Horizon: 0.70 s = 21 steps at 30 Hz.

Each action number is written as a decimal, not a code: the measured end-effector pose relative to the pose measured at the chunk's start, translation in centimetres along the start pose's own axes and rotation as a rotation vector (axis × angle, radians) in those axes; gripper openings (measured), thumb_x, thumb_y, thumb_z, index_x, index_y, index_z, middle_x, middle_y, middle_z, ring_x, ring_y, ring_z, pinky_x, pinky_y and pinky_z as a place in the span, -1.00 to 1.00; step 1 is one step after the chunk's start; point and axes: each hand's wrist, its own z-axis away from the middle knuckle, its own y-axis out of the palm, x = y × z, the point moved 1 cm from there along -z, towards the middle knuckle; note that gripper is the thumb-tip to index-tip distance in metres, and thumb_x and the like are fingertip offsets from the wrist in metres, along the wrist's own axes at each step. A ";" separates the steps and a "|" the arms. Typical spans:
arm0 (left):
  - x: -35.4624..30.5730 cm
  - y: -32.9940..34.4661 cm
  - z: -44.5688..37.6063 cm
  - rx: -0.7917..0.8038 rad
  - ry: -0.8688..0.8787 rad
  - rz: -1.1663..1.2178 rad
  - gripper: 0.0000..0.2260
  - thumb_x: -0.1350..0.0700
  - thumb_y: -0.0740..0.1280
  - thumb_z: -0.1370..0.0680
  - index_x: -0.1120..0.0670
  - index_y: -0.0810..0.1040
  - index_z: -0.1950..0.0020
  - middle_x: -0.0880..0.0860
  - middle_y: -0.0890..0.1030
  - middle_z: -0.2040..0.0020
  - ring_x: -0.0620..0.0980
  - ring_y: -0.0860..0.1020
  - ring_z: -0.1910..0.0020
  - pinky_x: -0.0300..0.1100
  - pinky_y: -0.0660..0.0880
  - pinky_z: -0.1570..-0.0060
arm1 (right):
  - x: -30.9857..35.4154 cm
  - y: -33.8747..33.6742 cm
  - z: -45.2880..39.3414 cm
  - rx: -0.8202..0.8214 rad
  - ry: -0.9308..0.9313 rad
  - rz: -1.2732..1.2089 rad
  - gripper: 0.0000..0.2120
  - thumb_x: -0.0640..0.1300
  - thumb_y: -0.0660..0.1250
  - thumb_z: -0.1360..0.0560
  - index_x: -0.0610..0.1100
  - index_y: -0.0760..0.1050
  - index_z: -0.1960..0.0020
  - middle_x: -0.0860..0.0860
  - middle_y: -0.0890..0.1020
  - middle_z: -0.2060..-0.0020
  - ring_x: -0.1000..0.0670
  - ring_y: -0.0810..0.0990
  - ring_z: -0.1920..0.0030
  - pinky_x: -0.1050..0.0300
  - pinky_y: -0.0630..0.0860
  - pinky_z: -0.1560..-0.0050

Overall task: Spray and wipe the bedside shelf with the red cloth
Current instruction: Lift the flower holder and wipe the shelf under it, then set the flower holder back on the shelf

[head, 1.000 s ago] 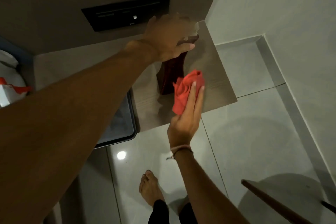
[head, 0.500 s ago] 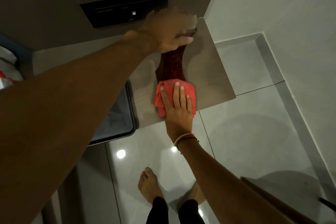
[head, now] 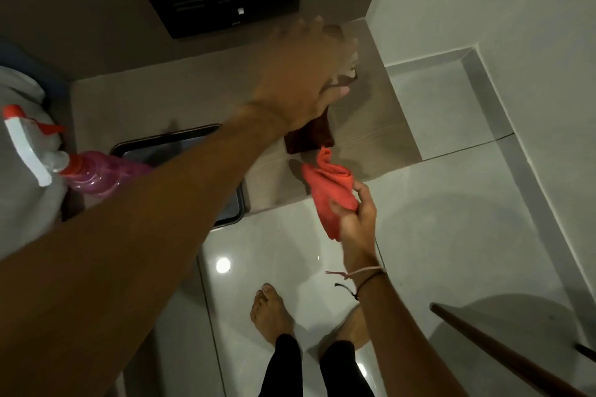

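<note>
The bedside shelf is a pale wood-grain board fixed in the wall corner. On it stands a dark red-brown lamp-like stand, and my left hand, blurred, grips its top. My right hand holds the bunched red cloth just off the shelf's front edge, lifted clear of the surface. A spray bottle with pink liquid and a white-and-red trigger lies at the far left, partly behind my left forearm.
A dark tray sits left of the shelf under my arm. A black switch panel is on the wall above. Glossy white floor tiles lie below, with my bare feet. A brown wooden pole crosses the lower right.
My right hand has pulled the red cloth off the shelf, back and to the right over the floor. My left hand stays on the stand's top. The spray bottle has come into view.
</note>
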 end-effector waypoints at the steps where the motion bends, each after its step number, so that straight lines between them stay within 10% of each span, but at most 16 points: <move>1: -0.7 0.5 0.8 -0.021 -0.002 -0.023 -0.38 -0.30 0.08 -0.63 -0.20 0.00 -0.66 0.21 0.00 -0.70 0.28 -0.01 -0.67 0.35 -0.05 -0.60 | 0.0 -0.8 -0.1 -0.026 0.115 -0.107 -0.65 -0.40 0.35 -0.52 -0.06 0.58 -0.20 -0.04 0.70 -0.08 -0.14 0.66 -0.12 0.02 0.65 -0.05; 4: -2.1 1.6 2.3 -0.039 -0.036 -0.050 -0.37 -0.29 0.07 -0.64 -0.19 -0.03 -0.67 0.21 -0.04 -0.70 0.28 -0.04 -0.67 0.35 -0.07 -0.60 | 0.1 -3.0 0.3 -0.010 0.330 -0.355 -0.57 -0.39 0.31 -0.49 -0.27 0.50 -0.35 -0.27 0.63 -0.25 -0.26 0.62 -0.16 -0.10 0.61 -0.09; 11: -2.3 0.7 3.4 -0.088 -0.083 0.040 -0.31 -0.30 0.10 -0.63 -0.08 -0.03 -0.68 0.25 -0.05 -0.69 0.21 -0.08 -0.69 0.33 -0.10 -0.61 | 2.5 -5.0 0.4 0.224 0.413 -0.427 -0.65 -0.18 0.21 -0.57 -0.11 0.55 -0.32 -0.10 0.73 -0.11 -0.15 0.71 -0.09 -0.05 0.65 0.00; 15: -1.1 1.2 10.0 -0.390 -0.264 0.500 -0.44 -0.18 0.17 -0.66 0.02 0.27 -0.61 0.21 0.31 -0.59 0.16 0.31 -0.57 0.06 0.32 -0.52 | 4.4 -3.1 0.0 0.307 0.438 -0.443 -0.58 -0.09 0.23 -0.41 -0.13 0.54 -0.24 -0.10 0.72 -0.04 -0.14 0.69 -0.04 -0.06 0.63 0.03; 21: 0.8 6.7 19.1 -0.006 -0.985 1.755 -0.54 -0.39 0.25 -0.52 -0.12 0.70 -0.17 -0.01 0.76 -0.12 0.01 0.72 -0.12 0.15 0.60 -0.22 | 5.7 5.0 -0.3 0.484 0.528 -0.314 -0.64 -0.12 0.08 -0.56 -0.11 0.58 -0.20 -0.06 0.75 0.05 -0.06 0.73 0.05 -0.03 0.64 0.05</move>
